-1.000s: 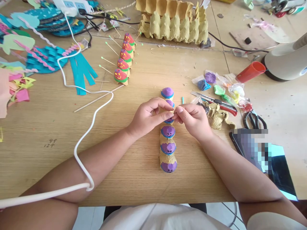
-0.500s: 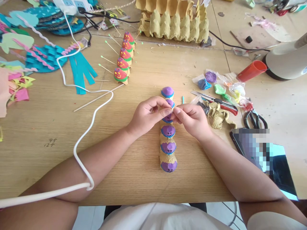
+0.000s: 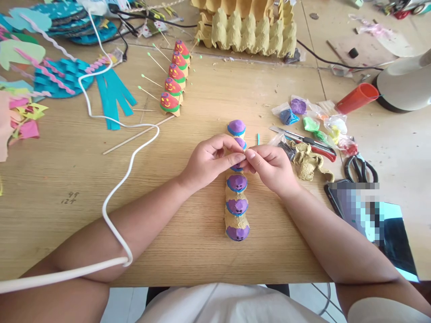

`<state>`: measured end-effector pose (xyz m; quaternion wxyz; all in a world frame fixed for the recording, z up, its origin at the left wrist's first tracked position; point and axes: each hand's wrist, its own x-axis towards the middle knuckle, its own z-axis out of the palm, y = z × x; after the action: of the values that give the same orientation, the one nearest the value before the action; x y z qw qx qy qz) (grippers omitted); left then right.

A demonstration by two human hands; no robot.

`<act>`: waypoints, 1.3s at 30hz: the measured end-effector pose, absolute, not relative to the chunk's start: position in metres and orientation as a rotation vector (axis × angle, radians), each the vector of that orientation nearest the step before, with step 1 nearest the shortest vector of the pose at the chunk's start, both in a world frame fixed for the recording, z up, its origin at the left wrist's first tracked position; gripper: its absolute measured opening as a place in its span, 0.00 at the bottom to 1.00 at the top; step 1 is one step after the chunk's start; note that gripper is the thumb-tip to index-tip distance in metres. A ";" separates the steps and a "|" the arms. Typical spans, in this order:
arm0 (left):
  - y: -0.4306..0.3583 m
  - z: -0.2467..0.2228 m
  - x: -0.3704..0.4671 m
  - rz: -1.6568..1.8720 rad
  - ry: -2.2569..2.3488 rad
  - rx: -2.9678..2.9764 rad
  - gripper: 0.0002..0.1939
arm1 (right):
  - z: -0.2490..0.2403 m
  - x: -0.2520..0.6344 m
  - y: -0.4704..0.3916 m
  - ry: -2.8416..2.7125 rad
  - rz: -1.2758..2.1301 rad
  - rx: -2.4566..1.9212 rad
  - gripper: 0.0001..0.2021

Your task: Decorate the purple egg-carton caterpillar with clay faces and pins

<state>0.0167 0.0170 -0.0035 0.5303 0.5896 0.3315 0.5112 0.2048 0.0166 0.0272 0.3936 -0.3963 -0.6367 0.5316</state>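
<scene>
A strip of egg-carton cups (image 3: 237, 207) lies lengthwise before me, its bumps covered in purple clay with blue rims; several carry small dark faces. Above its upper half, my left hand (image 3: 215, 157) and my right hand (image 3: 269, 168) meet fingertip to fingertip. Both are closed in a pinch. Whatever is between the fingers is too small or hidden to make out. The hands cover parts of the second and third purple bumps. Just beyond my right hand lies a short blue stick (image 3: 258, 139).
A red-and-green egg-carton strip (image 3: 173, 86) with thin sticks stands at the back left. A white cable (image 3: 131, 166) crosses my left arm. On the right are bagged clay (image 3: 310, 123), a utility knife (image 3: 319, 148), scissors (image 3: 360, 169) and a phone (image 3: 338, 193). Egg cartons (image 3: 252, 33) sit behind.
Both hands stay pinched together over the purple strip, with hardly any movement. The whole view has shifted very slightly.
</scene>
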 end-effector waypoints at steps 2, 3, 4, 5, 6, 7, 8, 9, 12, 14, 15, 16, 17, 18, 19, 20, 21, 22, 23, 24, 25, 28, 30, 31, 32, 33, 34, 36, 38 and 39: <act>0.017 -0.004 0.017 1.225 0.795 1.406 0.12 | 0.028 0.205 0.017 -1.609 1.358 -1.017 0.26; 0.018 -0.004 0.017 1.227 0.797 1.403 0.12 | 0.028 0.205 0.017 -1.604 1.364 -1.024 0.26; 0.018 -0.003 0.018 1.230 0.797 1.399 0.13 | 0.028 0.205 0.017 -1.597 1.370 -1.032 0.26; 0.018 -0.003 0.018 1.234 0.794 1.396 0.13 | 0.028 0.204 0.017 -1.589 1.375 -1.039 0.26; 0.018 -0.002 0.018 1.240 0.791 1.397 0.14 | 0.028 0.204 0.017 -1.580 1.378 -1.047 0.27; 0.017 -0.001 0.018 1.255 0.791 1.405 0.15 | 0.027 0.204 0.017 -1.570 1.378 -1.054 0.27; 0.017 0.000 0.018 1.274 0.801 1.425 0.15 | 0.027 0.203 0.017 -1.560 1.376 -1.058 0.27; 0.016 0.001 0.018 1.300 0.821 1.457 0.15 | 0.027 0.203 0.017 -1.548 1.371 -1.063 0.28; 0.013 0.004 0.017 1.377 0.917 1.618 0.12 | 0.026 0.203 0.018 -1.513 1.349 -1.085 0.29; 0.012 0.005 0.017 1.410 0.964 1.749 0.09 | 0.025 0.203 0.019 -1.502 1.335 -1.087 0.29; 0.011 0.005 0.016 1.421 0.978 1.809 0.08 | 0.025 0.203 0.019 -1.502 1.329 -1.080 0.28; 0.011 0.006 0.016 1.428 0.988 1.859 0.07 | 0.025 0.203 0.019 -1.505 1.325 -1.069 0.28; 0.011 0.005 0.016 1.432 0.992 1.895 0.05 | 0.025 0.203 0.019 -1.512 1.322 -1.058 0.28; 0.011 0.005 0.016 1.435 0.994 1.917 0.05 | 0.025 0.203 0.019 -1.520 1.320 -1.051 0.28; 0.011 0.005 0.016 1.436 0.997 1.925 0.04 | 0.024 0.203 0.019 -1.529 1.319 -1.047 0.28; 0.011 0.004 0.016 1.436 1.002 1.922 0.04 | 0.024 0.203 0.019 -1.537 1.316 -1.048 0.28; 0.011 0.003 0.016 1.436 1.011 1.912 0.05 | 0.024 0.203 0.019 -1.544 1.315 -1.052 0.28; 0.011 0.003 0.016 1.432 1.023 1.898 0.05 | 0.024 0.203 0.019 -1.546 1.313 -1.057 0.28; 0.011 0.002 0.016 1.427 1.034 1.880 0.06 | 0.024 0.202 0.019 -1.546 1.313 -1.061 0.28; 0.011 0.002 0.016 1.424 1.040 1.861 0.06 | 0.024 0.202 0.019 -1.543 1.314 -1.061 0.28; 0.012 0.002 0.016 1.419 1.037 1.840 0.07 | 0.024 0.202 0.019 -1.539 1.316 -1.057 0.28; 0.012 0.002 0.016 1.384 1.002 1.787 0.09 | 0.024 0.203 0.020 -1.536 1.334 -1.045 0.28; 0.012 0.001 0.015 1.346 0.983 1.776 0.09 | 0.025 0.203 0.020 -1.544 1.348 -1.052 0.29; 0.013 0.001 0.015 1.331 0.979 1.782 0.10 | 0.025 0.203 0.020 -1.551 1.354 -1.057 0.29; 0.013 0.001 0.015 1.321 0.976 1.792 0.09 | 0.025 0.204 0.020 -1.556 1.357 -1.063 0.29; 0.013 0.000 0.014 1.315 0.974 1.804 0.09 | 0.026 0.204 0.020 -1.559 1.357 -1.068 0.30; 0.013 0.000 0.014 1.314 0.970 1.813 0.09 | 0.026 0.204 0.019 -1.561 1.357 -1.071 0.30; 0.013 -0.001 0.014 1.316 0.964 1.816 0.08 | 0.026 0.204 0.019 -1.559 1.357 -1.073 0.30; 0.013 -0.001 0.015 1.316 0.958 1.801 0.07 | 0.026 0.204 0.019 -1.553 1.354 -1.064 0.30; 0.014 0.000 0.015 1.316 0.957 1.786 0.07 | 0.026 0.204 0.019 -1.550 1.351 -1.059 0.29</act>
<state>0.0148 0.0135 -0.0003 0.3549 0.6912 0.3702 0.5091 0.2040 0.0188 0.0264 0.4027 -0.4191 -0.6134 0.5346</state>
